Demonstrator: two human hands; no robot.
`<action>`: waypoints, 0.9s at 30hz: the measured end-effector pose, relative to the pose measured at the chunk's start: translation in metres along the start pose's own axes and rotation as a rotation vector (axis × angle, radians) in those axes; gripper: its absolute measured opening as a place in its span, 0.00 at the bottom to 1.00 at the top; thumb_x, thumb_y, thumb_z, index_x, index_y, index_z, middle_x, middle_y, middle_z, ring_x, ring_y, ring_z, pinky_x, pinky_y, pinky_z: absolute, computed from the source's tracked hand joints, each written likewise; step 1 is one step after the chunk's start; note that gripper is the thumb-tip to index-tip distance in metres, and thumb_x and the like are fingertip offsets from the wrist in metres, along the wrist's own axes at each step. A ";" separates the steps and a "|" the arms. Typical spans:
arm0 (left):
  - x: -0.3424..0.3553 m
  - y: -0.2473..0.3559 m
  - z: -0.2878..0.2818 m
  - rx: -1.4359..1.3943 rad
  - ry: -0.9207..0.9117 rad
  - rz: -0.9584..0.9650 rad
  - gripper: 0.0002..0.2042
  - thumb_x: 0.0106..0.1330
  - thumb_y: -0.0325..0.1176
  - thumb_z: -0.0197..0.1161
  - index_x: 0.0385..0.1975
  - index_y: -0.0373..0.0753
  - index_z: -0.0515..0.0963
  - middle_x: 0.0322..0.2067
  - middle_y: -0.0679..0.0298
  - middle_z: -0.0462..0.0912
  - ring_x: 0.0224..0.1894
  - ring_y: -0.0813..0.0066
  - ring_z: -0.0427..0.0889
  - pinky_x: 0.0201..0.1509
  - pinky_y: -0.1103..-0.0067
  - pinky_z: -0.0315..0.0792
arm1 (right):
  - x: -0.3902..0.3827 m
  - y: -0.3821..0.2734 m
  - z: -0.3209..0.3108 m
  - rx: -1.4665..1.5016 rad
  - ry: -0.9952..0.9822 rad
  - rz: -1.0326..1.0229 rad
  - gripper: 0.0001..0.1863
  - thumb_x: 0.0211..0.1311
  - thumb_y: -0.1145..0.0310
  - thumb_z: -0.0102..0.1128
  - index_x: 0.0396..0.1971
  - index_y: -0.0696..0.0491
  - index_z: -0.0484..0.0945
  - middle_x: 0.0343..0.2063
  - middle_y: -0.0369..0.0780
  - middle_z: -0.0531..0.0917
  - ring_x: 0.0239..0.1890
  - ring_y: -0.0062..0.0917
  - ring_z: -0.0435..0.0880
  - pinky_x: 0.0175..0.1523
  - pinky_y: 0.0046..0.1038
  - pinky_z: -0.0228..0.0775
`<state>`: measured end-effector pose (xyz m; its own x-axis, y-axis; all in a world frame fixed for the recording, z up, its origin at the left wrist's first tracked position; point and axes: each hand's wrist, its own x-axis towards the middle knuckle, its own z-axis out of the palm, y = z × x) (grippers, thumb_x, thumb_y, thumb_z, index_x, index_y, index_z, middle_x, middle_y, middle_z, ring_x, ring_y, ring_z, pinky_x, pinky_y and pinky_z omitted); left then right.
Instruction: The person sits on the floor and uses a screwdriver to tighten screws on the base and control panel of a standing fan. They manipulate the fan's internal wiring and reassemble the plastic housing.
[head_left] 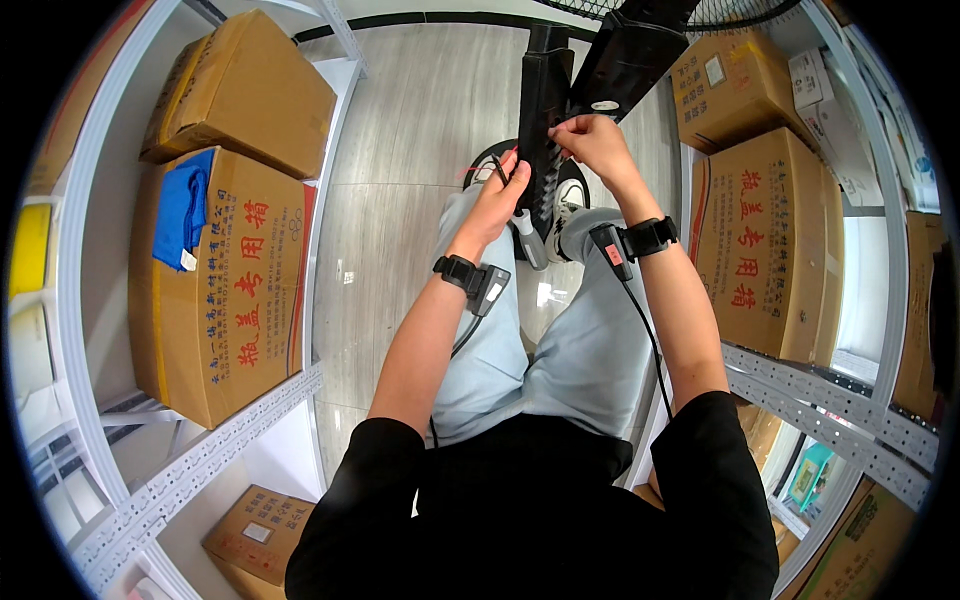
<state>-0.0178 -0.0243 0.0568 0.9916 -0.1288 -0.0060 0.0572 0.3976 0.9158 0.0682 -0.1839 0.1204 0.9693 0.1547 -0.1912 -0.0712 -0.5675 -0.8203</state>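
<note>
Metal shelving (195, 487) stacked with cardboard boxes (225, 290) flanks a grey wood-look floor (400, 110), with a blue cloth (182, 207) draped over a carton at the upper left of the frame. At upper center, a person in a black T-shirt and light blue trousers works at a long black plastic housing (541, 105), which stands beside a second black section (628, 60) below a wire grille (690, 14). The left hand (488, 208) curls at the housing's left edge, near a thin red wire; whether it is clamped there cannot be told. The right hand (597, 147) pinches thumb and forefinger together at the opposite edge. A grey handle (530, 240) shows just below the housing.
</note>
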 end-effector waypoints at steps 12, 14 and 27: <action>0.000 0.005 -0.004 -0.047 -0.054 -0.136 0.35 0.73 0.43 0.50 0.67 0.24 0.42 0.70 0.51 0.45 0.72 0.68 0.45 0.72 0.76 0.43 | -0.011 -0.015 0.003 -0.098 0.064 0.012 0.11 0.54 0.65 0.64 0.28 0.59 0.83 0.20 0.38 0.83 0.20 0.16 0.81 0.29 0.20 0.72; 0.001 0.003 -0.005 -0.051 -0.067 -0.113 0.36 0.73 0.43 0.50 0.67 0.25 0.42 0.70 0.51 0.45 0.72 0.68 0.45 0.72 0.76 0.43 | -0.008 -0.012 0.004 -0.046 0.040 0.065 0.12 0.54 0.65 0.64 0.28 0.60 0.83 0.20 0.38 0.83 0.20 0.16 0.81 0.29 0.19 0.72; 0.005 -0.015 -0.012 -0.064 -0.002 -0.112 0.30 0.73 0.41 0.50 0.67 0.29 0.49 0.65 0.59 0.57 0.67 0.75 0.55 0.69 0.78 0.52 | -0.015 -0.012 0.003 -0.261 0.150 -0.391 0.09 0.50 0.69 0.64 0.27 0.61 0.81 0.25 0.47 0.83 0.28 0.36 0.84 0.36 0.29 0.75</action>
<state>-0.0127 -0.0199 0.0384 0.9784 -0.1773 -0.1061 0.1750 0.4376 0.8820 0.0542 -0.1769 0.1318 0.9361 0.2895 0.1997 0.3477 -0.6767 -0.6490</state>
